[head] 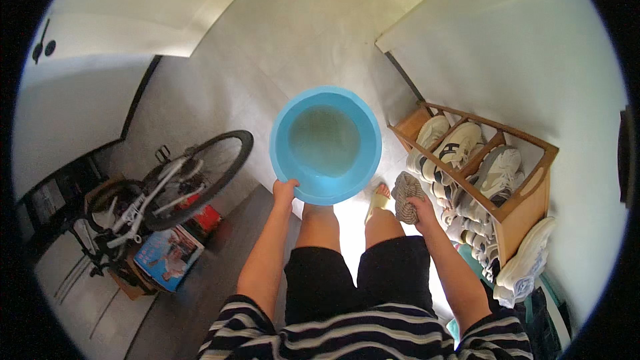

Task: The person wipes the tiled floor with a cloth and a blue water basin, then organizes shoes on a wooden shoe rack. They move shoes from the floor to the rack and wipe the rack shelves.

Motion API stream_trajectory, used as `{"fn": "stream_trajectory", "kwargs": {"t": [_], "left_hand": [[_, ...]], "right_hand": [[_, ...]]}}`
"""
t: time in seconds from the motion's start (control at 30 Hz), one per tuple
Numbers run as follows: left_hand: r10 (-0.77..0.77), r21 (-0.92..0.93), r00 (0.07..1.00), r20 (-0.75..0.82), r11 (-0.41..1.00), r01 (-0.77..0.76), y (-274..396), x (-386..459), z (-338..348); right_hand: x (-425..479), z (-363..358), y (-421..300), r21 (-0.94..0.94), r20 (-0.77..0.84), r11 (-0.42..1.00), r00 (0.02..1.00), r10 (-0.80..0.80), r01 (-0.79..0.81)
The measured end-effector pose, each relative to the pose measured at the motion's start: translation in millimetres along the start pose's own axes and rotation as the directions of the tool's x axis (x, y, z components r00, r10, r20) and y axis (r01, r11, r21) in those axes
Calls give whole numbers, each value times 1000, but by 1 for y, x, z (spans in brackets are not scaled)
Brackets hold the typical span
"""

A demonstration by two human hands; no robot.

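A round blue plastic basin [325, 191] is held out in front of my legs, with murky greyish water [325, 140] in its bottom. My left hand [286, 192] grips the basin's near-left rim, its thumb over the edge. To the right of the basin and apart from it, my right hand [423, 210] is closed around a bunched, striped greyish-brown cloth [407, 197]. Below that cloth and to its left, a foot in a pale yellow slipper [378, 202] shows on the floor.
On the right, a wooden shoe rack [525, 227] full of shoes stands against the white wall [505, 55]. At left are a bicycle [150, 205] and a cardboard box [170, 257] with printed pictures. Upper left is a white door [135, 15] with a dark handle; tiled floor [310, 35] stretches ahead.
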State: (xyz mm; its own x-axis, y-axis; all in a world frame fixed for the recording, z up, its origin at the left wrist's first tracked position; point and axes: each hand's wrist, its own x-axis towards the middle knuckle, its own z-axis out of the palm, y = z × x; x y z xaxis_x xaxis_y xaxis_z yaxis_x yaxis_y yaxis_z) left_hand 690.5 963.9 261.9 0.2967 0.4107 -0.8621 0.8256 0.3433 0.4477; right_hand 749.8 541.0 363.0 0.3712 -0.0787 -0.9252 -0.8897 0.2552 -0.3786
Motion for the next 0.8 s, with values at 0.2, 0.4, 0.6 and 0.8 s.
{"fn": "stream_trajectory", "kwargs": {"t": [0.2, 0.4, 0.6, 0.8], "left_hand": [[71, 126, 997, -12, 990, -69, 170, -29, -29], [113, 99, 985, 130, 987, -126, 305, -46, -55], [256, 143, 948, 187, 948, -284, 421, -79, -59], [243, 9, 937, 250, 967, -254, 475, -60, -40]], "right_hand": [[-103, 116, -116, -257, 90, 903, 939, -332, 344], [-252, 179, -282, -617, 123, 552, 762, -636, 561], [-372, 188, -413, -525, -12, 270, 310, -951, 807], [-433, 186, -483, -309, -348, 106, -8, -938, 945]]}}
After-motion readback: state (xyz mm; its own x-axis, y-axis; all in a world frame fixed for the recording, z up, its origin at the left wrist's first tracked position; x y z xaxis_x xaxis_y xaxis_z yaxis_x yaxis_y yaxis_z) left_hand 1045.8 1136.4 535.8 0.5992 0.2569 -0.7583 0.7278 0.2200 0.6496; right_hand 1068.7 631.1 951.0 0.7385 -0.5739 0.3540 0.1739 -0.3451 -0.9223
